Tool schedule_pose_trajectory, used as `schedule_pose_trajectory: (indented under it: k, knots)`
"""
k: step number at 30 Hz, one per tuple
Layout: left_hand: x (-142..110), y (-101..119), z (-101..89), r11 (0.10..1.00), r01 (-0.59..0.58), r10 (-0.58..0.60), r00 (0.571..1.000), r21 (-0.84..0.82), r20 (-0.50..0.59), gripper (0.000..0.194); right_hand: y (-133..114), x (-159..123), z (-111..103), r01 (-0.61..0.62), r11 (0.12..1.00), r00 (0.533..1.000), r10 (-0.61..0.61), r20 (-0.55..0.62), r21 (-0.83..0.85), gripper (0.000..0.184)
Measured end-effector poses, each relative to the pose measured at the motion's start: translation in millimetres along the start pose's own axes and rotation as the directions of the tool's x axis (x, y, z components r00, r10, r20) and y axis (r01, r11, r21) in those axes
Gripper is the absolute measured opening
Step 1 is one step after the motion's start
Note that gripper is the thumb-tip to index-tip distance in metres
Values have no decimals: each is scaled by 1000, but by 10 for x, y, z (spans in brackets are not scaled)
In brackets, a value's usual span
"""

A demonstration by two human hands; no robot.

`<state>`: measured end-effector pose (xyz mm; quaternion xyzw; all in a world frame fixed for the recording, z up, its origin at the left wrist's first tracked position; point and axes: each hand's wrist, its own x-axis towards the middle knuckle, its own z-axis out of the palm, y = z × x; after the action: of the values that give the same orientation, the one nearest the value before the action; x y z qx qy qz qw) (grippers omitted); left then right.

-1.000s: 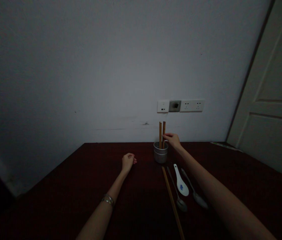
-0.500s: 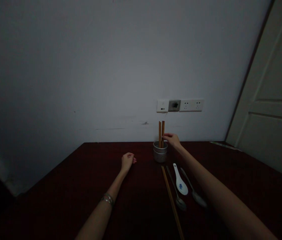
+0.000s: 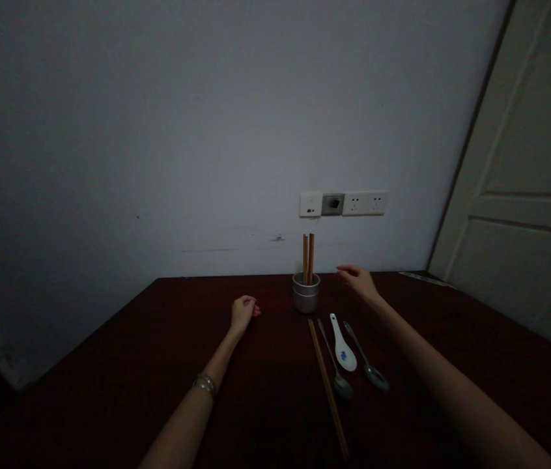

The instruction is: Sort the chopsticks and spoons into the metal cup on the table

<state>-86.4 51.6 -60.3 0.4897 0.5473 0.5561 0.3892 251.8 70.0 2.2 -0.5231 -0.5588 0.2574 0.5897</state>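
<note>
Wooden chopsticks [image 3: 308, 254] stand upright in a metal cup [image 3: 305, 299] near the back of the table. My right hand [image 3: 359, 281] hovers to the right of the cup, apart from it, with its fingers stretched out and holding nothing. To the cup's left, my left hand [image 3: 243, 312] rests on the table with its fingers curled in and nothing visible in them. In front of the cup lie more chopsticks [image 3: 327, 384], a long-handled metal spoon [image 3: 342, 387], a white ceramic soup spoon [image 3: 344, 355] with a blue mark, and another metal spoon [image 3: 376, 376].
The dark red table [image 3: 133, 365] reaches back to a pale wall [image 3: 207, 130]. Wall sockets [image 3: 366, 203] and a switch plate sit above the cup. A panelled door [image 3: 524, 163] stands at the right, and a flat strip [image 3: 424, 279] lies at the back right edge.
My right hand has let go of the chopsticks in the cup and drawn away to the right. My left hand stays in place on the table. The view has shifted slightly.
</note>
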Motion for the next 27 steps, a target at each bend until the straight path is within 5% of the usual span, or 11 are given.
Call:
schedule_pose_trajectory:
  k: [10, 27]
  knots:
    - [0, -20, -11, 999, -41, 41, 999, 6, 13, 7, 817, -474, -836, -189, 980, 974, 178, -142, -64, 25]
    - [-14, -4, 3, 997, -62, 63, 998, 38, -16, 22, 800, -584, -851, -102, 954, 993, 80, -89, -281, 26]
